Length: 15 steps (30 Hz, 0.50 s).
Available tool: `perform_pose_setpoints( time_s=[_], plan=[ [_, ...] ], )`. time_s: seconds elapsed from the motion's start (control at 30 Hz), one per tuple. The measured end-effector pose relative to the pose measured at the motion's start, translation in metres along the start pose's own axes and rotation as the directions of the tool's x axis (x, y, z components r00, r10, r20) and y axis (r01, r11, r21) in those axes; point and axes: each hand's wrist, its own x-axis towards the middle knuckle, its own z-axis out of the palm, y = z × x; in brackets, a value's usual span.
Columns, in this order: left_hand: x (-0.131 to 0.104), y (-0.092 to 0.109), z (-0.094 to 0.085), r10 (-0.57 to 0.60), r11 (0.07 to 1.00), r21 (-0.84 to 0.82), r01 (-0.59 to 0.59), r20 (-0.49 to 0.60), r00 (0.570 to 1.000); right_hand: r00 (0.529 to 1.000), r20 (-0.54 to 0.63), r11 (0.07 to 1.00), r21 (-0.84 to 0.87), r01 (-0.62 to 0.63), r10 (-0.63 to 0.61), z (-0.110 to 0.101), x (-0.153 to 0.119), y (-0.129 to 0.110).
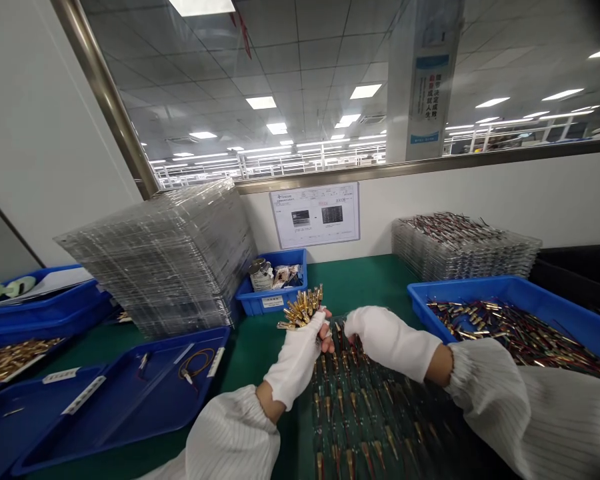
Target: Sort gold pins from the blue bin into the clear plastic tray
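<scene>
My left hand point(307, 343), in a white fingerless glove, is closed around a bunch of brass-coloured connectors point(303, 307) that fan out above it. To its right, my gloved right hand point(375, 337) is over the far edge of a clear tray; its fingertips are largely hidden behind the glove, and what they hold cannot be made out. The clear tray point(347, 417) lies under both hands, with rows of brass-tipped parts with red and dark leads in its pockets. Its right side is in shadow.
A tall stack of clear trays point(180, 260) stands left. A small blue bin point(273, 293) is beside it, and shallow blue trays point(125, 393) lie front left. At right are a blue bin point(510, 287) of wired parts and stacked trays point(460, 250). A sheet point(316, 217) hangs on the wall.
</scene>
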Motion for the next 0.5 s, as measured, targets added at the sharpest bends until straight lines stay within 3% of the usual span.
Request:
perform_pose_setpoints(
  time_s=[0.17,0.27,0.37,0.5],
  plan=[
    [-0.012,0.003,0.003,-0.132,0.991,-0.011,0.137,0.191,0.973,0.998,-0.061,0.978,0.209,0.001,0.012,-0.015,-0.008,-0.008],
    [-0.018,0.001,0.005,-0.279,0.960,0.054,0.276,0.308,0.910,0.992,0.099,0.847,0.518,-0.117,0.076,-0.015,-0.013,-0.019],
    [-0.017,-0.001,0.006,-0.314,0.949,0.062,0.309,0.290,0.904,0.961,0.267,0.700,0.674,-0.236,0.067,-0.012,-0.017,-0.027],
    [-0.013,-0.002,0.007,-0.271,0.962,0.037,0.270,0.197,0.942,0.956,0.287,0.667,0.702,-0.250,0.056,-0.008,-0.016,-0.024]
  ],
)
